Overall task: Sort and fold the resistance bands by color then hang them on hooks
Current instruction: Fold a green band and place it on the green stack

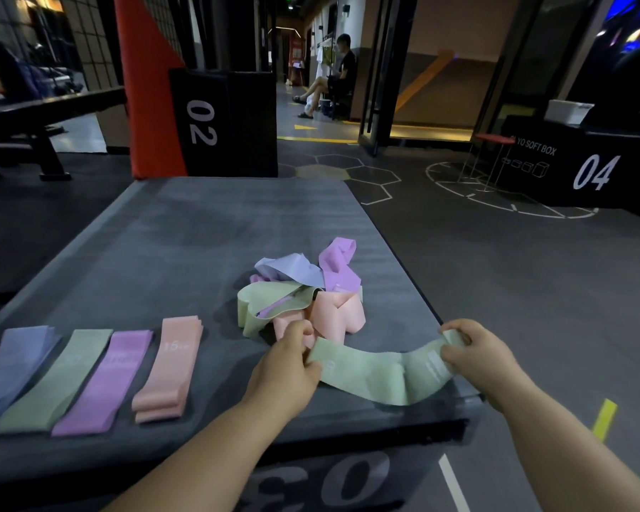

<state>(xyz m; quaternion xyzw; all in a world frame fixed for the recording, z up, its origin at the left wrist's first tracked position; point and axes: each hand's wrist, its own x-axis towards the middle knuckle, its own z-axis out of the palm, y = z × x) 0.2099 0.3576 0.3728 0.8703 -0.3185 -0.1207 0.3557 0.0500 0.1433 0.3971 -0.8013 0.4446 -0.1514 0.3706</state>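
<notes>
- Right, the green band (377,375) is up between both hands, slung in a shallow sag just above the near right corner of the counter (185,245).
- The left hand (289,360) pinches one end, fingers and thumb curled round the edge. The right hand (470,349) is clamped on the other end the same way, thumb on top.
- Look at that droop in the middle: thin, soft, featherweight, stretchy stuff. My read is it will flop and twist if held at one point only, so the ends are the place to grip, flat across the full width.
- It looks rubbery, I'd judge, so it should cling to itself once folded rather than slide open.
- Just beyond the hands sits the tangled heap (303,290) of pink, green, purple and pale blue loops, apart from anything sorted.
- Off to the left, four flat stacks lie side by side: lavender-blue stack (15,367), folded green stack (60,378), purple stack (108,378), pink stack (170,367).
- Likely destination is that folded green stack, second from the left and well apart from the hands.
</notes>
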